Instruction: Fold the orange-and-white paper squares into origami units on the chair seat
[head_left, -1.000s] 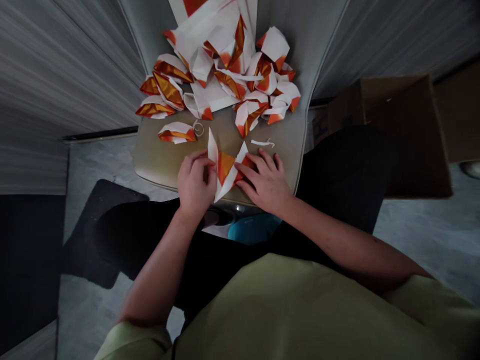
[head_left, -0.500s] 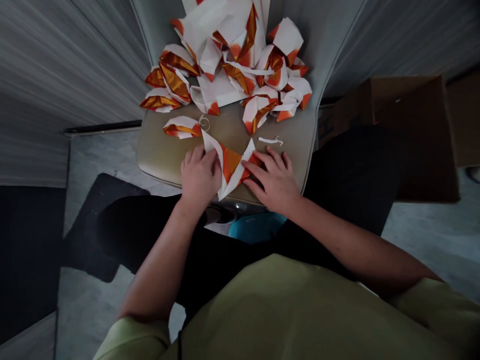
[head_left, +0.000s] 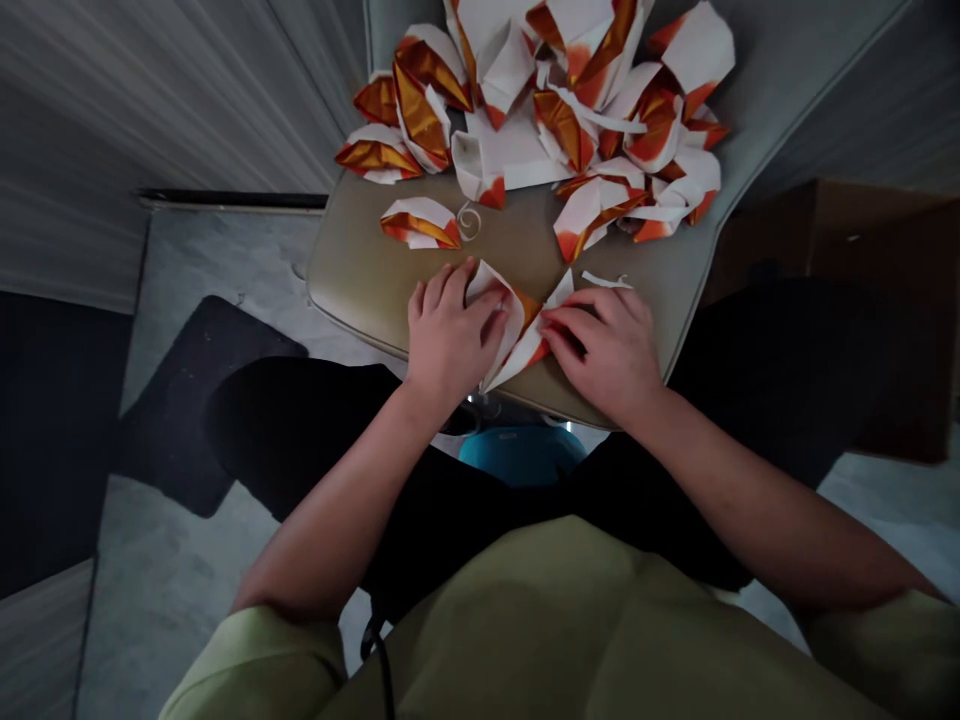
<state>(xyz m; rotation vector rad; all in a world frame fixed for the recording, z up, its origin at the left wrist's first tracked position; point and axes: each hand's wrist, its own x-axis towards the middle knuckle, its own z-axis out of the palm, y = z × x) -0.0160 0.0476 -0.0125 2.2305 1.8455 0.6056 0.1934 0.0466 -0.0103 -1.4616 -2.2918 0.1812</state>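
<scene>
A partly folded sheet of white paper with orange and gold areas [head_left: 517,345] lies at the front of the chair seat [head_left: 360,285]. My left hand [head_left: 454,330] grips its left flap, thumb and fingers closed on the paper. On its right side, my right hand [head_left: 611,345] pinches the other flap between thumb and fingertips. Just beyond them sits a finished-looking folded paper ingot [head_left: 421,222], white outside with gold inside. A curled white paper strip [head_left: 469,222] lies beside that ingot, and a short white strip [head_left: 606,281] is near my right hand.
Several folded paper ingots [head_left: 420,115] are heaped toward the chair's back, over white sheets [head_left: 517,160]. A cardboard box [head_left: 885,230] stands on the floor at right. Below the seat is a blue object [head_left: 517,455]. A dark mat [head_left: 199,400] lies at left.
The camera view has shifted, so the seat and ingots appear farther right. My left fingers have moved over the left flap, and my right fingers have drawn from spread into a pinch.
</scene>
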